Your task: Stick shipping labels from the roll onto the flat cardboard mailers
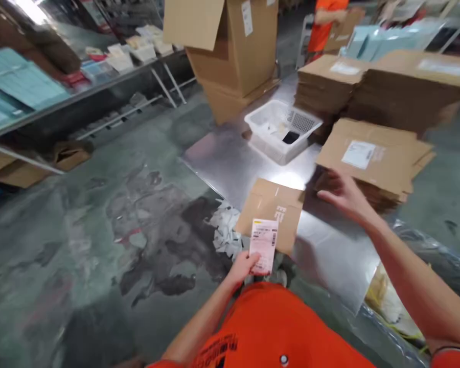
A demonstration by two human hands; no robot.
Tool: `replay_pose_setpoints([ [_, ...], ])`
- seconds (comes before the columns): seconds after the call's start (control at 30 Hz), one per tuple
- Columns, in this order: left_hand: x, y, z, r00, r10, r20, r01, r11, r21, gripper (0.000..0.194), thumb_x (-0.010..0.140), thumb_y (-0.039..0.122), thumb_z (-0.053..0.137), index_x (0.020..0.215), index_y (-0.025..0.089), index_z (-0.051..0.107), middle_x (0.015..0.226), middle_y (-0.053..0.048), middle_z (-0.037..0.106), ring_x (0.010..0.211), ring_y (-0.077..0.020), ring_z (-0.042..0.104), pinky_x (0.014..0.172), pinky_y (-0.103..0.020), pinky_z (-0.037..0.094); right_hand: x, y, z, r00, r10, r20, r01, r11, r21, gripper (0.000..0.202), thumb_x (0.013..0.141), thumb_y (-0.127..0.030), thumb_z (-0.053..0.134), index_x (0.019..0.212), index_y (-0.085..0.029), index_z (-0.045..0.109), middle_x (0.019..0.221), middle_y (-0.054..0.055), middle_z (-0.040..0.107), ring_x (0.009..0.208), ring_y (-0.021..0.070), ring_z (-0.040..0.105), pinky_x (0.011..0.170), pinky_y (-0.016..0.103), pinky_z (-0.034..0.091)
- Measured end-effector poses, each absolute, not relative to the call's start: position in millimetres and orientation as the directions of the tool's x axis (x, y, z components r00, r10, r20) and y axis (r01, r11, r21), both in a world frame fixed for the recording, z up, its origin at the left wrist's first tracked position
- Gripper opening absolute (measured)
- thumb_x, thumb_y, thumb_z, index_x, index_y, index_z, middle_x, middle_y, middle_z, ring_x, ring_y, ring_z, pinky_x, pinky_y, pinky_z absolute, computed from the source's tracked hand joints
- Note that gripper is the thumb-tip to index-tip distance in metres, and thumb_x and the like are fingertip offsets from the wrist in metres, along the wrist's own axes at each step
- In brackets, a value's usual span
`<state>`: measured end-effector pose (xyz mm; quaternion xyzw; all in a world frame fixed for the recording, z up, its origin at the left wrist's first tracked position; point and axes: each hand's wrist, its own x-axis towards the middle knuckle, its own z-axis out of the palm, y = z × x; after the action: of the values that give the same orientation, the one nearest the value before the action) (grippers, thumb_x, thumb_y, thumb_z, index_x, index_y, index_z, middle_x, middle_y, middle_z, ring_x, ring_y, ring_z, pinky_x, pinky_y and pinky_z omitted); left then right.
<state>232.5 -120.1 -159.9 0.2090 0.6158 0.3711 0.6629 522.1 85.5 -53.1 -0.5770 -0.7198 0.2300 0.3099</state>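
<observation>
My left hand (246,266) is closed on the lower left edge of a white shipping label sheet (263,244) with printed text and a barcode. Under and beyond the label, a flat brown cardboard mailer (270,202) with white printing lies at the near edge of the metal table (237,158). To the right, my right hand (343,191) is raised over the table with thumb and fingers apart and nothing visible between them. It is beside a stack of flat cardboard (379,153) that carries a white label on top.
A white plastic basket (281,128) with a dark item inside stands on the table. Taller cardboard stacks (406,87) rise behind it, and a large open carton (233,56) stands beyond. Paper scraps (227,230) lie below the table edge. A person in orange (324,25) works farther back.
</observation>
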Motion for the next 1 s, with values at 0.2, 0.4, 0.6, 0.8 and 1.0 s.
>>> replay_pose_setpoints([
  [0.2, 223, -112, -144, -0.043, 0.841, -0.539, -0.166, 0.526, 0.834, 0.044, 0.060, 0.032, 0.081, 0.099, 0.013, 0.069, 0.098, -0.010, 0.072, 0.088, -0.0226, 0.066, 0.083, -0.035, 0.052, 401, 7, -130, -0.678, 0.711, -0.185, 0.340, 0.080, -0.937, 0.042, 0.076, -0.059, 0.058, 0.076, -0.017, 0.063, 0.067, 0.001, 0.060, 0.062, 0.0151, 0.052, 0.056, 0.026, 0.041],
  [0.4, 213, -77, -136, -0.217, 0.889, -0.404, -0.122, 0.386, 0.915, 0.025, 0.063, 0.035, 0.075, 0.072, 0.014, 0.065, 0.067, 0.001, 0.062, 0.065, -0.0121, 0.055, 0.062, -0.023, 0.044, 386, -22, -151, -0.641, 0.735, -0.222, 0.362, 0.035, -0.931, 0.048, 0.083, -0.063, 0.049, 0.071, -0.018, 0.062, 0.064, 0.000, 0.059, 0.060, 0.0139, 0.050, 0.053, 0.025, 0.036],
  [0.6, 208, -70, -190, -0.232, 0.825, -0.516, -0.058, 0.517, 0.854, 0.041, 0.061, 0.043, 0.076, 0.050, 0.017, 0.047, 0.047, 0.008, 0.041, 0.050, -0.0066, 0.041, 0.048, -0.019, 0.033, 378, 12, -186, -0.514, 0.853, -0.090, 0.447, 0.176, -0.877, 0.039, 0.084, -0.055, 0.050, 0.071, -0.020, 0.061, 0.070, 0.003, 0.063, 0.068, 0.0172, 0.054, 0.062, 0.028, 0.041],
  [0.8, 181, -94, -212, -0.240, 0.764, -0.599, -0.143, 0.583, 0.800, 0.044, 0.069, 0.037, 0.073, 0.105, 0.013, 0.062, 0.078, -0.001, 0.065, 0.052, -0.0084, 0.053, 0.051, -0.022, 0.045, 375, 86, -196, -0.387, 0.917, -0.091, 0.557, 0.154, -0.816, 0.034, 0.079, -0.051, 0.051, 0.067, -0.020, 0.057, 0.065, 0.004, 0.059, 0.064, 0.0172, 0.051, 0.061, 0.030, 0.038],
  [1.0, 173, -77, -185, -0.083, 0.907, -0.414, -0.230, 0.386, 0.893, 0.060, 0.065, 0.037, 0.078, 0.119, 0.017, 0.062, 0.113, -0.010, 0.067, 0.094, -0.0187, 0.063, 0.080, -0.026, 0.050, 348, 5, -171, -0.713, 0.669, -0.212, 0.408, 0.150, -0.901, 0.039, 0.087, -0.051, 0.044, 0.074, -0.020, 0.063, 0.069, 0.002, 0.063, 0.065, 0.0159, 0.055, 0.060, 0.027, 0.041],
])
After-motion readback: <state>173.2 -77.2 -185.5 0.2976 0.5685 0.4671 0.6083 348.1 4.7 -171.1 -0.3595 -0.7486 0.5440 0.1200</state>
